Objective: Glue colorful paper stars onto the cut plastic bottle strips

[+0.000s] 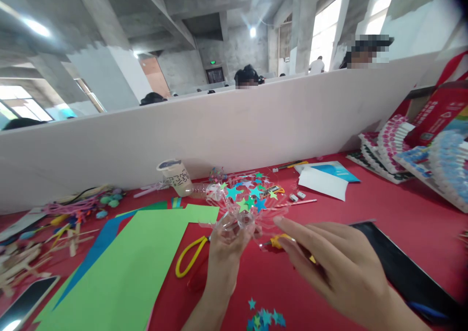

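Observation:
My left hand (228, 243) grips a cut clear plastic bottle (245, 219) by its neck end. Its thin strips fan outward, with blue, green and teal paper stars (250, 202) on and among them. To the right, my right hand (340, 262) has its fingers stretched out and parted, close to the strips; I see nothing held in it. Partly hidden beneath that hand lies a yellow-and-black tool with a pointed tip (278, 242). Loose paper stars (266, 317) are piled at the front edge. Yellow-handled scissors (190, 258) rest left of my left wrist.
Green paper sheets (146, 253) cover the left of the red table (292, 287). Behind them stand a paper cup (175, 177) and a lying plastic bottle (199, 190). A black case (398, 262) lies at right; a white partition (234, 131) closes the back.

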Demonstrator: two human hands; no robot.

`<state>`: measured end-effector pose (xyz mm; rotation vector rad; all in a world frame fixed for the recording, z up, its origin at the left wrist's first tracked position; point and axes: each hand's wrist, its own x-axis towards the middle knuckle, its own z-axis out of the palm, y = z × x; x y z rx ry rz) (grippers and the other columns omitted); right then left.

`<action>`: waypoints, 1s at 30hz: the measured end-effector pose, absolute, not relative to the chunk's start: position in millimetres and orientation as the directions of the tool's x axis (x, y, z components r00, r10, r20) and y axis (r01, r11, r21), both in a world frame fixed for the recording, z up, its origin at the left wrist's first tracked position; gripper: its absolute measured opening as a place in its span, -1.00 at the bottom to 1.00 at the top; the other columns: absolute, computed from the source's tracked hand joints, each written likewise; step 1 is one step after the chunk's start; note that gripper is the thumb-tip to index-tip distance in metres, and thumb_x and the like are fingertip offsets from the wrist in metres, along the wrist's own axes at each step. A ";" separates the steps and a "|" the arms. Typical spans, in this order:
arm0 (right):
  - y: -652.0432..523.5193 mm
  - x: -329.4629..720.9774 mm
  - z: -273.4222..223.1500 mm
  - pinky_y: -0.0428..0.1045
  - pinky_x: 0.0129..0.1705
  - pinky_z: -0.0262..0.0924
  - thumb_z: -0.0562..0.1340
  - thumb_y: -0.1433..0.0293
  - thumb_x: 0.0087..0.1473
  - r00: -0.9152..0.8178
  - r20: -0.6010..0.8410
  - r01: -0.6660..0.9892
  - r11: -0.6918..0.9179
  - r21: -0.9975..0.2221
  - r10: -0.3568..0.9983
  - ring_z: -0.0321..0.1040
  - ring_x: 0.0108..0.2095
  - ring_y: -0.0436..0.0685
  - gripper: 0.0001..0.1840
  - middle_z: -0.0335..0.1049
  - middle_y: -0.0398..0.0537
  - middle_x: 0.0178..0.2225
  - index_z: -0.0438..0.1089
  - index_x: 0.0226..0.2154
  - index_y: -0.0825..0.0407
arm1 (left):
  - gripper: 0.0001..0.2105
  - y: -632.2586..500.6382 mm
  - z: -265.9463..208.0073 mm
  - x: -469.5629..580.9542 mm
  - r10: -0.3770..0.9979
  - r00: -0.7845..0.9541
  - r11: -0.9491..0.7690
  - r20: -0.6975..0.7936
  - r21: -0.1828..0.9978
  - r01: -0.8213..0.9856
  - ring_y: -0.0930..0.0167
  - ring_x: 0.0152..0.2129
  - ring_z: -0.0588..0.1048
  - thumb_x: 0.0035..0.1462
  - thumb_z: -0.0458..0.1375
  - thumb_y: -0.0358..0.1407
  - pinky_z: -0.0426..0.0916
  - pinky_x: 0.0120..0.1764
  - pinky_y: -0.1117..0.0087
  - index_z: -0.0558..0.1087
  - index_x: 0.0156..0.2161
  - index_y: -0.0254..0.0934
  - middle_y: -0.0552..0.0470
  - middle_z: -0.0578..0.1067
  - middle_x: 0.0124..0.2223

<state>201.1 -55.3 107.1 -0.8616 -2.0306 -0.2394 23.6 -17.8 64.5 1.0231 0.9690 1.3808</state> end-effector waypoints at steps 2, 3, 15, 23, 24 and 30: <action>-54.1 200.5 106.8 -0.07 -0.54 0.10 0.15 0.51 0.12 -0.369 0.793 0.664 0.734 -0.142 0.486 0.26 -0.60 -0.02 -0.66 0.43 -0.16 -0.54 0.25 -0.02 0.15 | -0.87 -17.9 64.5 23.7 0.999 -0.021 -0.054 0.050 0.958 -0.280 0.40 -0.43 0.54 -0.04 0.25 -0.36 0.42 -0.30 0.42 0.49 -0.30 -0.28 0.05 0.58 -0.37; -53.8 200.3 106.8 -0.07 -0.54 0.10 0.15 0.50 0.12 -0.376 0.790 0.668 0.733 -0.131 0.484 0.26 -0.61 -0.02 -0.67 0.42 -0.16 -0.55 0.26 -0.03 0.15 | -0.87 -18.0 64.8 24.0 0.999 -0.023 -0.053 0.048 0.959 -0.278 0.40 -0.43 0.54 -0.04 0.25 -0.36 0.41 -0.31 0.42 0.49 -0.30 -0.27 0.05 0.58 -0.37; -60.5 203.3 113.2 -0.05 -0.58 0.03 0.15 0.53 0.11 -0.379 0.812 0.640 0.760 -0.118 0.445 0.16 -0.63 -0.02 -0.68 0.36 -0.17 -0.59 0.26 -0.04 0.20 | -0.89 -18.5 70.7 27.4 0.998 -0.056 -0.049 0.034 0.951 -0.304 0.46 -0.53 0.51 -0.07 0.28 -0.33 0.41 -0.34 0.44 0.49 -0.37 -0.28 0.09 0.56 -0.48; -54.1 200.4 104.6 -0.06 -0.55 0.05 0.15 0.50 0.12 -0.399 0.773 0.647 0.748 -0.144 0.494 0.21 -0.61 -0.02 -0.66 0.42 -0.16 -0.54 0.24 -0.02 0.12 | -0.91 -19.8 69.5 24.6 0.998 -0.007 -0.068 0.069 0.956 -0.285 0.48 -0.51 0.50 -0.04 0.26 -0.38 0.40 -0.37 0.49 0.50 -0.35 -0.27 0.10 0.55 -0.45; -53.9 200.1 104.1 -0.06 -0.56 0.05 0.16 0.51 0.12 -0.400 0.772 0.645 0.750 -0.145 0.494 0.22 -0.61 -0.02 -0.66 0.43 -0.16 -0.53 0.24 -0.02 0.12 | -0.90 -19.5 69.6 24.7 0.997 -0.009 -0.071 0.072 0.955 -0.289 0.47 -0.50 0.50 -0.05 0.26 -0.38 0.41 -0.37 0.48 0.50 -0.34 -0.28 0.09 0.55 -0.44; -53.2 200.1 103.8 -0.06 -0.53 0.13 0.18 0.52 0.10 -0.398 0.788 0.629 0.765 -0.138 0.470 0.34 -0.55 0.00 -0.71 0.49 -0.09 -0.45 0.28 -0.07 0.14 | -0.89 -18.2 68.1 25.5 0.998 -0.021 -0.065 0.061 0.956 -0.286 0.49 -0.52 0.49 -0.05 0.26 -0.38 0.40 -0.36 0.48 0.50 -0.34 -0.28 0.10 0.54 -0.47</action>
